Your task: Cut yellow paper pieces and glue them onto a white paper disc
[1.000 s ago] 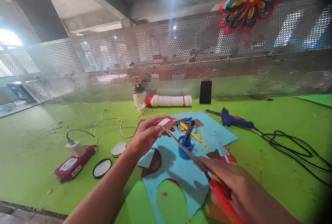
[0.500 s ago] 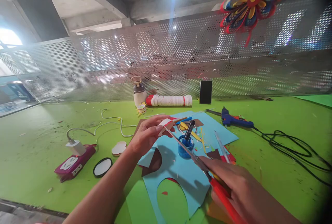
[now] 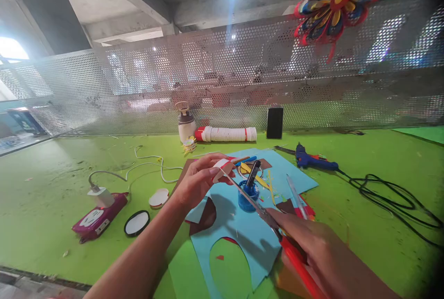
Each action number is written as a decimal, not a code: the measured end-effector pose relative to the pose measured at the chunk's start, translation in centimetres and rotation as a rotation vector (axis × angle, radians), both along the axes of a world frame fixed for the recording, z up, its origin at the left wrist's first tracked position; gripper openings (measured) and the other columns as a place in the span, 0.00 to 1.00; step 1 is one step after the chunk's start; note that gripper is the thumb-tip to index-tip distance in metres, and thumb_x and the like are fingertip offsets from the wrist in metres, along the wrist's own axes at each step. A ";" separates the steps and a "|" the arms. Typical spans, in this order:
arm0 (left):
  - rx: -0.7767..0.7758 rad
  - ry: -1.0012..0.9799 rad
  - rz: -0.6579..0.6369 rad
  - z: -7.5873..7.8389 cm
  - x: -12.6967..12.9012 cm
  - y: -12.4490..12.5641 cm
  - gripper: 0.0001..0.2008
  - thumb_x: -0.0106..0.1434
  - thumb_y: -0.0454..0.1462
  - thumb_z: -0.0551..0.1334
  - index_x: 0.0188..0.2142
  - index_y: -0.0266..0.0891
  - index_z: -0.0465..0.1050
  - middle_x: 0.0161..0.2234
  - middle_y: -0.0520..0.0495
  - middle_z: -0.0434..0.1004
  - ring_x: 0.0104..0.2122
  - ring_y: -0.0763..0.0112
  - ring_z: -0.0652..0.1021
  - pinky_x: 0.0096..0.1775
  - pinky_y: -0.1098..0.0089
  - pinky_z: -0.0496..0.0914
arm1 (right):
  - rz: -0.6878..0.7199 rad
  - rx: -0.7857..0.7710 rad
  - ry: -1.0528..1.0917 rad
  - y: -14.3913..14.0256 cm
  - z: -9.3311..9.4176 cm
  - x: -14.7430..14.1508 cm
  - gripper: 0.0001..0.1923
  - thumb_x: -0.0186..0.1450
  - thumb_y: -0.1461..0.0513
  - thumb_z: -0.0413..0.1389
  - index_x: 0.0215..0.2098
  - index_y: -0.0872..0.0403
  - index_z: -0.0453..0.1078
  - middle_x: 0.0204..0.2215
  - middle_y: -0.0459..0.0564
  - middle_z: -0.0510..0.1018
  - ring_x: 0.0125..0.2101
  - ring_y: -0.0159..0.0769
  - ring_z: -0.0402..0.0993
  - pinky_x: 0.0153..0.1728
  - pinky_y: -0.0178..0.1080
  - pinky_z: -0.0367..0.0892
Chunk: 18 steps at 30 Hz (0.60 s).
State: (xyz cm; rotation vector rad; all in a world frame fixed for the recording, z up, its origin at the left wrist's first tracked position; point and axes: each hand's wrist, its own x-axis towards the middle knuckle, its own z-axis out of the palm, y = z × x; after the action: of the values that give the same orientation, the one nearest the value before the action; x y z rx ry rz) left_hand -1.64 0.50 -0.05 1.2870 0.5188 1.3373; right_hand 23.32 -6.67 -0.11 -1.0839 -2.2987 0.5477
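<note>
Between the thumb and fingers of my left hand (image 3: 196, 179) is a small white paper piece (image 3: 223, 165) with a red edge, bent into a curve. My right hand (image 3: 315, 243) grips a pair of scissors (image 3: 265, 218) with red handles. Their long blades point up and left, with the tips at the paper piece. Whether the blades are parted is hard to tell. Beneath the hands lies a light blue sheet (image 3: 232, 222) with an oval cut out of it. A black marker (image 3: 254, 173) leans in a blue round container (image 3: 248, 201) close to the blades.
A glue gun (image 3: 314, 158) with a looped black cable lies at right. At left are a purple power strip (image 3: 99, 218), a black-rimmed disc (image 3: 137, 223) and a white cable. A white ribbed tube (image 3: 229, 134), a bottle (image 3: 187, 125) and a dark phone-like slab (image 3: 274, 123) stand along the back.
Almost nothing differs. Both hands, the scissors and the paper piece hold nearly the same position, with only a very slight shift of the view.
</note>
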 end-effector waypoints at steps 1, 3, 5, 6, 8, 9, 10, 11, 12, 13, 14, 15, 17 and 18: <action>0.000 -0.003 0.000 0.0 0.0 0.0 0.14 0.57 0.35 0.64 0.44 0.36 0.76 0.36 0.41 0.82 0.36 0.60 0.80 0.39 0.62 0.74 | 0.003 -0.007 0.005 0.0 -0.1 0.0 0.20 0.66 0.66 0.46 0.51 0.52 0.74 0.26 0.50 0.79 0.26 0.38 0.76 0.34 0.39 0.75; -0.001 -0.007 -0.004 -0.1 0.0 0.0 0.14 0.58 0.35 0.64 0.44 0.35 0.76 0.36 0.41 0.82 0.36 0.60 0.80 0.39 0.62 0.74 | 0.004 -0.017 0.011 0.0 -0.1 -0.1 0.19 0.66 0.66 0.46 0.50 0.53 0.74 0.26 0.50 0.79 0.26 0.38 0.75 0.34 0.39 0.75; -0.002 -0.007 -0.009 -0.1 0.0 0.0 0.14 0.58 0.35 0.64 0.44 0.35 0.76 0.36 0.41 0.82 0.36 0.60 0.80 0.39 0.62 0.74 | 0.011 -0.023 0.011 0.0 -0.2 -0.1 0.19 0.66 0.65 0.46 0.49 0.53 0.74 0.27 0.50 0.79 0.26 0.38 0.75 0.34 0.39 0.74; -0.003 -0.005 -0.009 -0.1 0.0 0.0 0.14 0.58 0.35 0.63 0.44 0.35 0.76 0.36 0.40 0.82 0.36 0.60 0.80 0.39 0.61 0.74 | 0.013 -0.027 0.012 0.0 -0.2 -0.1 0.19 0.66 0.65 0.46 0.49 0.53 0.74 0.27 0.50 0.79 0.26 0.38 0.75 0.34 0.39 0.74; -0.001 0.000 -0.007 -0.2 0.0 0.0 0.14 0.58 0.35 0.63 0.44 0.35 0.76 0.36 0.41 0.82 0.36 0.59 0.80 0.40 0.61 0.74 | 0.020 -0.032 0.023 0.0 -0.2 -0.1 0.19 0.66 0.65 0.46 0.49 0.53 0.74 0.27 0.50 0.79 0.26 0.38 0.74 0.33 0.39 0.74; 0.000 0.002 -0.006 -0.2 0.0 0.0 0.14 0.58 0.35 0.63 0.44 0.35 0.76 0.36 0.41 0.82 0.36 0.59 0.80 0.40 0.61 0.74 | 0.026 -0.034 0.031 0.1 -0.2 -0.1 0.19 0.66 0.65 0.46 0.49 0.53 0.74 0.26 0.50 0.79 0.25 0.38 0.74 0.33 0.40 0.74; 0.000 0.004 -0.006 -0.2 0.0 0.0 0.14 0.58 0.35 0.63 0.44 0.35 0.76 0.36 0.41 0.82 0.36 0.59 0.80 0.39 0.61 0.74 | 0.029 -0.038 0.037 0.1 -0.1 -0.1 0.18 0.66 0.65 0.46 0.48 0.52 0.75 0.26 0.50 0.79 0.25 0.39 0.74 0.33 0.40 0.74; 0.001 0.005 -0.008 -0.2 0.0 0.1 0.14 0.58 0.35 0.63 0.44 0.35 0.76 0.36 0.41 0.82 0.36 0.59 0.80 0.39 0.61 0.74 | 0.030 -0.040 0.040 0.1 -0.1 -0.1 0.18 0.66 0.65 0.46 0.47 0.52 0.75 0.26 0.50 0.79 0.25 0.39 0.74 0.33 0.40 0.73; 0.002 0.006 -0.010 -0.2 0.0 0.1 0.14 0.58 0.35 0.63 0.44 0.36 0.76 0.36 0.41 0.82 0.36 0.60 0.80 0.39 0.61 0.74 | 0.034 -0.042 0.041 0.2 0.0 -0.1 0.18 0.66 0.65 0.46 0.46 0.52 0.75 0.26 0.50 0.79 0.25 0.39 0.74 0.33 0.39 0.73; 0.004 0.008 -0.013 -0.2 0.0 0.1 0.14 0.58 0.35 0.63 0.44 0.36 0.76 0.36 0.41 0.82 0.36 0.60 0.80 0.39 0.62 0.74 | 0.038 -0.047 0.041 0.2 0.0 -0.1 0.17 0.66 0.65 0.46 0.44 0.52 0.75 0.26 0.50 0.79 0.25 0.39 0.75 0.32 0.39 0.73; 0.006 0.012 -0.019 -0.2 0.0 0.1 0.14 0.58 0.35 0.63 0.44 0.36 0.76 0.36 0.41 0.82 0.36 0.60 0.80 0.39 0.62 0.74 | 0.042 -0.053 0.039 0.3 0.1 -0.1 0.16 0.66 0.65 0.46 0.43 0.52 0.75 0.26 0.50 0.79 0.25 0.39 0.75 0.32 0.39 0.72; 0.009 0.017 -0.025 -0.2 0.0 0.1 0.14 0.58 0.35 0.63 0.44 0.36 0.77 0.36 0.41 0.81 0.36 0.60 0.80 0.39 0.63 0.74 | 0.046 -0.058 0.039 0.3 0.1 0.0 0.16 0.65 0.65 0.46 0.42 0.52 0.75 0.26 0.50 0.79 0.25 0.39 0.75 0.31 0.38 0.72; 0.013 0.035 -0.040 -0.2 -0.1 0.1 0.14 0.58 0.35 0.63 0.44 0.35 0.78 0.37 0.40 0.81 0.37 0.60 0.79 0.37 0.64 0.74 | 0.056 -0.060 0.037 0.4 0.1 0.1 0.14 0.64 0.66 0.47 0.39 0.53 0.75 0.26 0.49 0.80 0.25 0.38 0.74 0.29 0.36 0.70; 0.016 0.044 -0.047 -0.2 -0.2 0.1 0.15 0.58 0.35 0.63 0.45 0.34 0.78 0.38 0.39 0.81 0.37 0.60 0.79 0.36 0.65 0.74 | 0.065 -0.069 0.036 0.5 0.1 0.2 0.14 0.64 0.67 0.47 0.39 0.53 0.74 0.27 0.49 0.80 0.25 0.37 0.74 0.28 0.35 0.69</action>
State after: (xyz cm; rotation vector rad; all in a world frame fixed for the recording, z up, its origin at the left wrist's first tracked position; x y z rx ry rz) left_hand -1.82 0.64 -0.21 1.3362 0.5064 1.2786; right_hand 23.53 -6.20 -0.06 -1.0257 -2.3060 0.6707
